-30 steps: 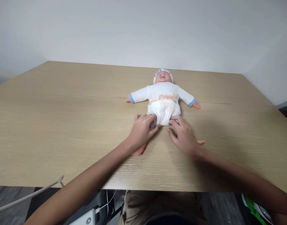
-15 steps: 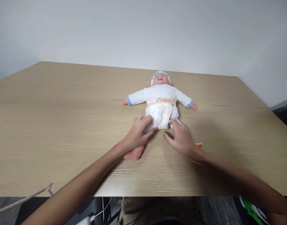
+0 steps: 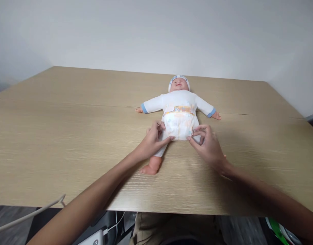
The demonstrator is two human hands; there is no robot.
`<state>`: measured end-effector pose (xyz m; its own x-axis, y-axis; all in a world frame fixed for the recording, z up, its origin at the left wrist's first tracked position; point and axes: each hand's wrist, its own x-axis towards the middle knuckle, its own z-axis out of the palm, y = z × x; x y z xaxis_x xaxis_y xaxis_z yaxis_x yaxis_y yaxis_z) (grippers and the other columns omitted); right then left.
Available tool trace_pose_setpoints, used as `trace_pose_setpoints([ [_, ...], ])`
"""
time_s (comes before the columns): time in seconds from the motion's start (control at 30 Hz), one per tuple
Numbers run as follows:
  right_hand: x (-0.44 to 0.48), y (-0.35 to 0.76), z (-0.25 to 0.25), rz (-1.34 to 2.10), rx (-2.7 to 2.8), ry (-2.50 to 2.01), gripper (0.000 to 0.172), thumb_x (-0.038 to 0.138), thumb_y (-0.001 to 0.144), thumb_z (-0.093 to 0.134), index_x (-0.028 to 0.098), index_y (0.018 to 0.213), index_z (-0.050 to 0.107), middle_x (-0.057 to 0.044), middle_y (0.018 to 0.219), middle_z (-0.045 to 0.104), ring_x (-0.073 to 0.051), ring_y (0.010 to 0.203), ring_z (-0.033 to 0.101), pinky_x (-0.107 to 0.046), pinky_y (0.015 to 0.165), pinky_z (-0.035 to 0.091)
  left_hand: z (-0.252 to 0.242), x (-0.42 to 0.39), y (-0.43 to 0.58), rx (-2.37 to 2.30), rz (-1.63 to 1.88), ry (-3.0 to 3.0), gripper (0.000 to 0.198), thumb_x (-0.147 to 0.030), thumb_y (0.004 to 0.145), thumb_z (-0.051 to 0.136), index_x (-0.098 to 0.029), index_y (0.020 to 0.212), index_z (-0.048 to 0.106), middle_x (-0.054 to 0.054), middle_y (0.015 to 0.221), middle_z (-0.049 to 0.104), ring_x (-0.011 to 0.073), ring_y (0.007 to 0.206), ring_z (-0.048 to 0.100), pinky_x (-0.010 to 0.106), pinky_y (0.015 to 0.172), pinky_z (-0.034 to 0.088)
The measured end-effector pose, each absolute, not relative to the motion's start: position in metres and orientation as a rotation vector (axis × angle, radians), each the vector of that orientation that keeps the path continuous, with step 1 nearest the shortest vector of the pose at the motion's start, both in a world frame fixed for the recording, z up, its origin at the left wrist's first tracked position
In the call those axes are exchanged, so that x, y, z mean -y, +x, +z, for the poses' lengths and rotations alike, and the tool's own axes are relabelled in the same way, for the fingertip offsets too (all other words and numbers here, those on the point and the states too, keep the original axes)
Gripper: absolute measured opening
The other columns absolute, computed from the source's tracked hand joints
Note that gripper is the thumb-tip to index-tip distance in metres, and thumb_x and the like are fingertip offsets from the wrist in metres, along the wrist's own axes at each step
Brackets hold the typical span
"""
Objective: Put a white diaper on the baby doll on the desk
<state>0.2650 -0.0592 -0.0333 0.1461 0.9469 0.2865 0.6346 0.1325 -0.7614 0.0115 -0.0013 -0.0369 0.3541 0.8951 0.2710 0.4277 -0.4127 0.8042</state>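
A baby doll [image 3: 180, 98] in a white top with blue cuffs and a white cap lies on its back, arms spread. Around its hips sits a white diaper [image 3: 178, 124] with an orange patterned waistband. My left hand [image 3: 155, 137] pinches the diaper's lower edge on the left, thumb near the crotch. On the right, my right hand [image 3: 206, 141] grips the other leg edge between thumb and fingers. One bare foot [image 3: 151, 165] of the doll shows below my left hand; the other leg is mostly hidden behind my right hand.
The doll lies on a wooden table [image 3: 82, 143] that meets a pale wall [image 3: 156, 37]. A beige cable [image 3: 31, 215] crosses the front left corner. Below the front edge are a white device [image 3: 93, 238] with a cord and a green object [image 3: 276, 228].
My right hand has moved right and closed on the diaper's edge. The diaper's front is now spread wider and flatter. The whole view has shifted slightly.
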Motion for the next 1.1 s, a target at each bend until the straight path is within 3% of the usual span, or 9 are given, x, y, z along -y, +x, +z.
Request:
trace_pose_setpoints([
  [0.2,0.062,0.272,-0.03,0.492,1.62,-1.601,0.025,0.048,0.094,0.083,0.027,0.097,0.069,-0.002,0.104,0.087,-0.02,0.06,0.068,-0.053,0.106,0.048,-0.034,0.012,0.012,-1.19,0.965,1.729,0.047,-0.042,0.093,0.085,-0.025,0.123,0.053,0.009,0.123,0.073,0.026,0.112,0.071,0.042,0.096,0.057],
  [0.4,0.058,0.272,-0.021,0.483,1.733,-1.565,0.02,0.047,0.095,0.079,0.028,0.096,0.079,-0.004,0.098,0.086,-0.024,0.07,0.071,-0.048,0.092,0.05,-0.023,0.011,0.016,-1.173,0.876,1.687,0.033,-0.045,0.094,0.084,-0.021,0.113,0.073,0.008,0.115,0.081,0.0273,0.104,0.074,0.043,0.093,0.059],
  [0.6,0.051,0.262,-0.018,0.761,1.697,-1.544,0.036,0.056,0.097,0.074,0.024,0.081,0.069,-0.002,0.085,0.074,-0.025,0.087,0.066,-0.036,0.077,0.046,-0.019,-0.005,0.015,-0.921,0.786,1.521,0.03,-0.043,0.094,0.085,-0.023,0.116,0.081,0.011,0.123,0.084,0.0326,0.113,0.079,0.051,0.096,0.065],
  [0.77,0.048,0.265,-0.028,1.01,1.528,-1.485,0.039,0.062,0.096,0.075,0.023,0.097,0.077,-0.003,0.093,0.076,-0.024,0.085,0.065,-0.037,0.078,0.05,-0.02,-0.004,0.014,-0.88,0.827,1.518,0.03,-0.041,0.098,0.081,-0.024,0.123,0.081,0.012,0.12,0.085,0.033,0.12,0.079,0.051,0.095,0.069],
  [0.97,0.05,0.262,-0.029,1.002,1.488,-1.47,0.035,0.058,0.098,0.076,0.024,0.107,0.08,-0.005,0.103,0.081,-0.027,0.095,0.071,-0.04,0.087,0.056,-0.02,0.002,0.018,-0.94,0.829,1.5,0.024,-0.047,0.101,0.079,-0.023,0.104,0.084,0.01,0.11,0.086,0.0267,0.093,0.079,0.043,0.076,0.066],
  [1.1,0.049,0.263,-0.029,1.017,1.499,-1.449,0.032,0.055,0.098,0.075,0.025,0.107,0.079,-0.004,0.105,0.081,-0.027,0.099,0.072,-0.041,0.092,0.056,-0.02,0.001,0.017,-0.933,0.781,1.471,0.028,-0.048,0.106,0.073,-0.022,0.107,0.085,0.01,0.107,0.086,0.0262,0.089,0.079,0.041,0.071,0.063],
])
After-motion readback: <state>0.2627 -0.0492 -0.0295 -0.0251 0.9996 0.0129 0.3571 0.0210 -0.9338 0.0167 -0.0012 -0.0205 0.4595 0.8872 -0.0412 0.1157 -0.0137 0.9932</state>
